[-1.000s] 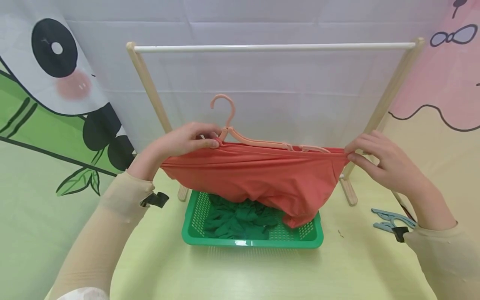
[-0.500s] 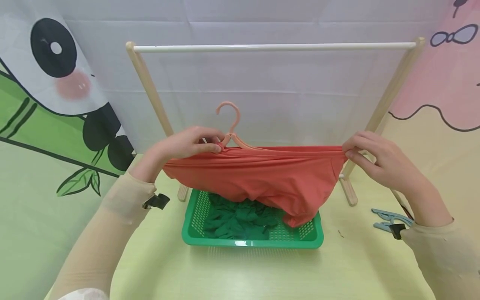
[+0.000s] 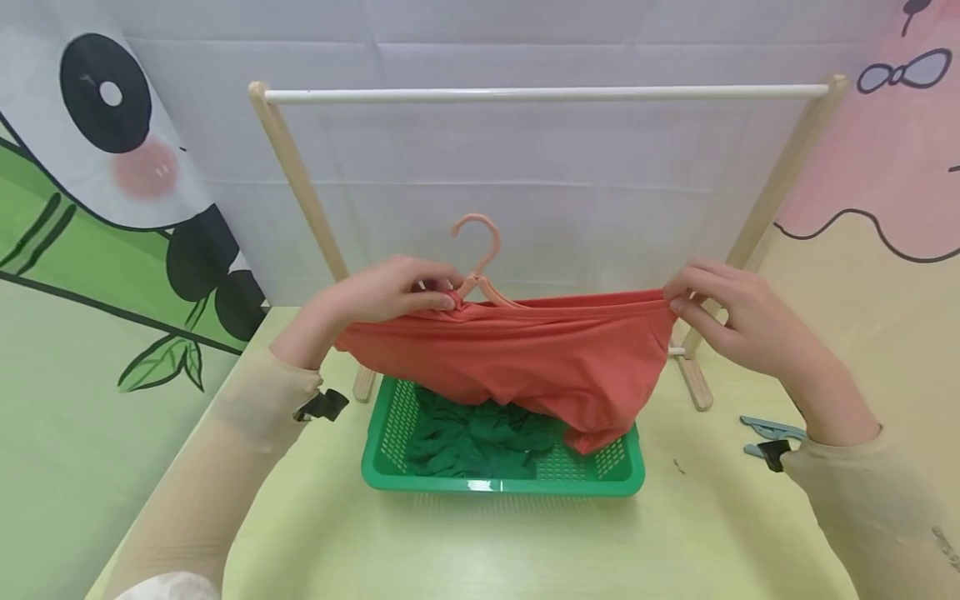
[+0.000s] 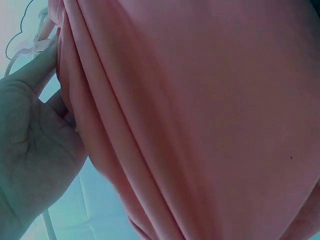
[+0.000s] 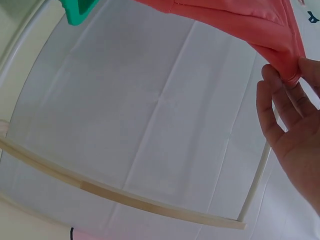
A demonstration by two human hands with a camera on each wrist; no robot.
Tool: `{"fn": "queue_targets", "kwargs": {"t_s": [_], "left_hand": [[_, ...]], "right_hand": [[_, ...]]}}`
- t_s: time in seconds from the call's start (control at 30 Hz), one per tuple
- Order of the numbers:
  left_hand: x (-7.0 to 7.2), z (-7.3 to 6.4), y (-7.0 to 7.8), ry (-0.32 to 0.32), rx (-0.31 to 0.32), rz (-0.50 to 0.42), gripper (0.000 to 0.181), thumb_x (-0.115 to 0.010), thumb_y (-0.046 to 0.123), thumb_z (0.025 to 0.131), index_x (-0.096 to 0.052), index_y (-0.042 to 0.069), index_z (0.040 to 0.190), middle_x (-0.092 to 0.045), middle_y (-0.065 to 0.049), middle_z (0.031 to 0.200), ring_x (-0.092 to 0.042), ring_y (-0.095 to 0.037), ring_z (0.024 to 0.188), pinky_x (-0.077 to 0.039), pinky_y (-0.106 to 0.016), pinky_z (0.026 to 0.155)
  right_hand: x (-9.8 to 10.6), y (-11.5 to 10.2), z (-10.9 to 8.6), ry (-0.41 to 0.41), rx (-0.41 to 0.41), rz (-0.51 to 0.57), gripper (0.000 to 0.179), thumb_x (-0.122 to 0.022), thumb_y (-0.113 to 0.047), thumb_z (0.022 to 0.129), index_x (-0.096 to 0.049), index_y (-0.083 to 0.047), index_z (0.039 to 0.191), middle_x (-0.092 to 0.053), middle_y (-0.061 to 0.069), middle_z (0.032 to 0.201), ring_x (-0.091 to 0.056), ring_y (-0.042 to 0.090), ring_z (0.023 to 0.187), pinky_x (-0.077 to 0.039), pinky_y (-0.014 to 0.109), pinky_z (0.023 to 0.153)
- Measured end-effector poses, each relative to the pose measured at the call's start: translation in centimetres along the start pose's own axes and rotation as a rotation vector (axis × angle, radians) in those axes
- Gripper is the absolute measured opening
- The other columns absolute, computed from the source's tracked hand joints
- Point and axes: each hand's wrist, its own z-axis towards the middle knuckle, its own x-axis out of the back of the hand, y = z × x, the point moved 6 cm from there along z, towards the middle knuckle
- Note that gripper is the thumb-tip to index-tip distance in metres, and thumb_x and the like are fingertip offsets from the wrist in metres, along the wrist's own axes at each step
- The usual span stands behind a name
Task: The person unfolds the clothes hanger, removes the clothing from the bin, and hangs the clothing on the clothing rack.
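A green perforated plastic basket (image 3: 420, 482) contains crumpled dark-green cloth (image 3: 476, 442); the lower part of a coral-red fabric garment (image 3: 510, 354) overhangs it from 12 o'clock. The left hand (image 3: 393, 290), at the garment's 10 o'clock, pinches its bunched upper edge beside the neck of a salmon-pink plastic hanger (image 3: 495, 244); whether it also grips the hanger cannot be told. The right hand (image 3: 735, 315), between 2 and 3 o'clock, pinches the opposite corner. Hands are well apart, fingers pointing inward, sleeved forearms (image 3: 213, 475) rising from 7 and 5 o'clock.
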Motion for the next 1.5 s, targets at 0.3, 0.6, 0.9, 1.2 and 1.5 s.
{"fn": "queue_targets", "kwargs": {"t_s": [0.3, 0.6, 0.9, 1.2, 1.5], "left_hand": [[-0.3, 0.6, 0.6, 0.024, -0.019, 0.027, 0.022, -0.063, 0.022, 0.098, -0.065, 0.018, 0.119, -0.071, 0.009, 0.095, -0.063, -0.008, 0.086, -0.052, -0.031, 0.083], [-0.6, 1.3, 1.1, 0.035, -0.053, 0.023, 0.022, -0.062, 0.021, 0.098, -0.065, 0.018, 0.120, -0.072, 0.007, 0.096, -0.064, -0.007, 0.085, -0.052, -0.030, 0.081], [0.3, 0.8, 0.5, 0.069, -0.028, 0.071, 0.019, -0.060, 0.018, 0.099, -0.065, 0.019, 0.117, -0.070, 0.005, 0.094, -0.062, -0.009, 0.086, -0.051, -0.031, 0.081], [0.6, 0.5, 0.3, 0.078, 0.004, 0.066, 0.023, -0.062, 0.020, 0.098, -0.066, 0.021, 0.121, -0.071, 0.005, 0.099, -0.064, -0.009, 0.090, -0.053, -0.031, 0.086], [0.3, 1.5, 1.2, 0.116, -0.027, 0.077, 0.020, -0.064, 0.020, 0.097, -0.068, 0.018, 0.117, -0.072, 0.004, 0.100, -0.065, -0.010, 0.090, -0.054, -0.031, 0.086]], "right_hand": [[-0.7, -0.9, 1.7, 0.055, 0.030, 0.027, 0.027, -0.067, 0.014, 0.080, -0.068, -0.009, 0.094, -0.063, -0.005, 0.088, -0.059, -0.002, 0.084, -0.045, 0.010, 0.079], [-2.0, -2.2, 4.2, 0.035, 0.058, 0.055, 0.020, -0.064, 0.010, 0.085, -0.065, -0.009, 0.093, -0.063, -0.003, 0.091, -0.060, 0.006, 0.085, -0.045, 0.011, 0.083], [-2.1, -3.1, 5.4, 0.054, 0.086, 0.186, 0.022, -0.062, 0.014, 0.086, -0.065, -0.006, 0.095, -0.063, -0.001, 0.092, -0.057, 0.004, 0.086, -0.048, 0.009, 0.085], [-1.7, -3.0, 6.6, 0.085, 0.062, 0.147, 0.017, -0.061, 0.012, 0.087, -0.066, -0.001, 0.097, -0.065, 0.004, 0.095, -0.059, 0.008, 0.089, -0.048, 0.007, 0.087], [-3.3, -4.1, 9.1, 0.080, 0.041, 0.105, 0.010, -0.060, 0.001, 0.094, -0.065, -0.005, 0.100, -0.064, 0.004, 0.104, -0.061, 0.013, 0.097, -0.055, 0.021, 0.084]]}}
